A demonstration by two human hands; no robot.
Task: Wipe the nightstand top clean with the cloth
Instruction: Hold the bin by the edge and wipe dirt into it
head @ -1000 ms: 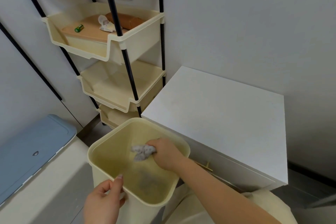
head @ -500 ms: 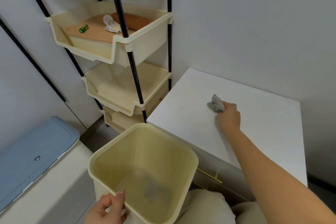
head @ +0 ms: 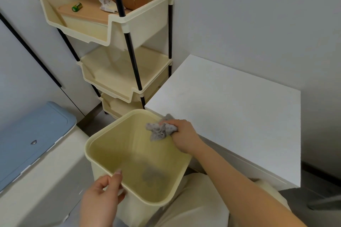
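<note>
Left hand [head: 100,197] grips the near rim of the cream bin [head: 136,158], same as before. Right hand [head: 181,134], fisted around the grey cloth [head: 159,130], has come back off the nightstand top [head: 230,108] and now sits over the bin's far corner. Shelf rack [head: 118,29] behind unchanged.

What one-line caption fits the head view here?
Right hand holds a crumpled grey cloth over the cream bin, steadied by the left hand, beside the white nightstand.
</note>
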